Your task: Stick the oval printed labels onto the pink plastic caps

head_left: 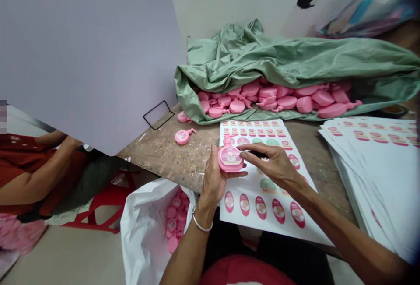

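A small pink plastic bottle [230,159] with a pump-shaped top is held in my left hand [213,177], its labelled round face turned up. The fingers of my left hand wrap around it from below and behind. My right hand [271,162] is closed in a pinch, thumb and index finger touching the right edge of the bottle's label. A dark thing shows between its fingers, too small to name. Under both hands lies a sheet of stickers [244,215] with pink and green oval and round labels.
Many pink bottles spill from a green sack [295,59] at the back. Two labelled bottles lie left, one a pink bottle [183,136]. A stack of sticker sheets [377,167] sits right. A white bag [141,219] holds pink pieces below. A person [36,171] sits beyond a panel [92,57].
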Tool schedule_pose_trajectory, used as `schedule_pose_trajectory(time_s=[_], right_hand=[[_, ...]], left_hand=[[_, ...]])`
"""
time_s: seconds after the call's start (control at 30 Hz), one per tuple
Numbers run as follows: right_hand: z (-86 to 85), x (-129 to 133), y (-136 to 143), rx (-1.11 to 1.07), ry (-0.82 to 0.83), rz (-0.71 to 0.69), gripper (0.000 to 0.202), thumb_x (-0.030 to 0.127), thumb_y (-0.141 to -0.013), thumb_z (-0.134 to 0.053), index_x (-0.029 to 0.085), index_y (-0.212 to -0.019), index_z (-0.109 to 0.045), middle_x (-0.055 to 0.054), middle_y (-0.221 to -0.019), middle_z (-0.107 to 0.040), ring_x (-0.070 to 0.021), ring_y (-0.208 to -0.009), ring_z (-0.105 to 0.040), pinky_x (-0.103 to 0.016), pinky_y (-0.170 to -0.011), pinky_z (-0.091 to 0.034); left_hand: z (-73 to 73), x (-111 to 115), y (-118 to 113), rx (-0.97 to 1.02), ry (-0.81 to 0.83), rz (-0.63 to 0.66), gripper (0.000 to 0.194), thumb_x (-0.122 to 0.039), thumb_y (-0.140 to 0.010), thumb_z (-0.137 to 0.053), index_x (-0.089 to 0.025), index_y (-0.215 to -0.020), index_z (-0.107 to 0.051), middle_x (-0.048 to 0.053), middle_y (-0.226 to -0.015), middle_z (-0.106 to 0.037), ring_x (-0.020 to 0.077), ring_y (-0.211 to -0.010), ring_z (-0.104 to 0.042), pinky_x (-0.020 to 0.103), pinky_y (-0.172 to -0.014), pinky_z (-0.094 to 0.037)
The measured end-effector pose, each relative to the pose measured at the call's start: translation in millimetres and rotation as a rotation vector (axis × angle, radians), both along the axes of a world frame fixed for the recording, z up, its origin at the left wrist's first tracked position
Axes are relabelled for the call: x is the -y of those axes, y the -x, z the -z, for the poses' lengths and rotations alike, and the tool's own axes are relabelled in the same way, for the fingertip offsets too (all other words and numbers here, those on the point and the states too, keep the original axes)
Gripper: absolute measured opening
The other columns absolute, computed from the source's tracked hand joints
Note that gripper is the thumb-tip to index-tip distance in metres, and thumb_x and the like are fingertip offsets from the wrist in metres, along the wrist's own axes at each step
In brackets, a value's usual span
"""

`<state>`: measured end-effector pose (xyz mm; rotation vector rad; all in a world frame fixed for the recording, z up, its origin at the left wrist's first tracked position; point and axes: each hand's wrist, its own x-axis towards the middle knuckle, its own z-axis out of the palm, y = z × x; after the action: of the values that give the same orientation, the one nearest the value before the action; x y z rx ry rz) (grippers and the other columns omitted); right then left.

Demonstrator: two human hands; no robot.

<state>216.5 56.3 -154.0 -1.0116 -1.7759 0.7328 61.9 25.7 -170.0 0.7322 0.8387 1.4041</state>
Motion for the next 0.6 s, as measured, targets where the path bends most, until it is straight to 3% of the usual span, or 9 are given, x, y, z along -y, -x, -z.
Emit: schedule_pose_trajectory(time_s=[0.4, 0.6], right_hand=[[3.5, 1.6, 2.7, -0.011, -0.033, 0.036, 0.034, 0.049, -0.078, -0.069, 0.025, -0.101, -0.075, -0.003, -0.079, -0.069, -0.0147, -0.066, -0.058, -0.03, -0.062, -0.047], [4.1, 1.0, 3.1, -0.022, -0.038, 0.034, 0.032, 0.048, -0.078, -0.07, 0.025, -0.099, -0.076, -0.002, -0.074, -0.066, -0.0139, -0.064, -0.055, -0.029, -0.06, -0.046]], left_hand=[[-2.5, -0.6, -0.5, 0.031, 0.013, -0.008, 0.06, -0.062, -0.089, -0.043, -0.01, -0.106, -0.066, 0.014, -0.089, -0.073, 0.0294, -0.087, -0.071, 0.045, -0.074, -0.059], [-4.6, 0.0, -1.0, 0.032, 0.025, -0.024, 0.058, -0.059, -0.092, -0.041, -0.009, -0.104, -0.067, 0.013, -0.086, -0.072, 0.0264, -0.08, -0.07, 0.045, -0.072, -0.059]])
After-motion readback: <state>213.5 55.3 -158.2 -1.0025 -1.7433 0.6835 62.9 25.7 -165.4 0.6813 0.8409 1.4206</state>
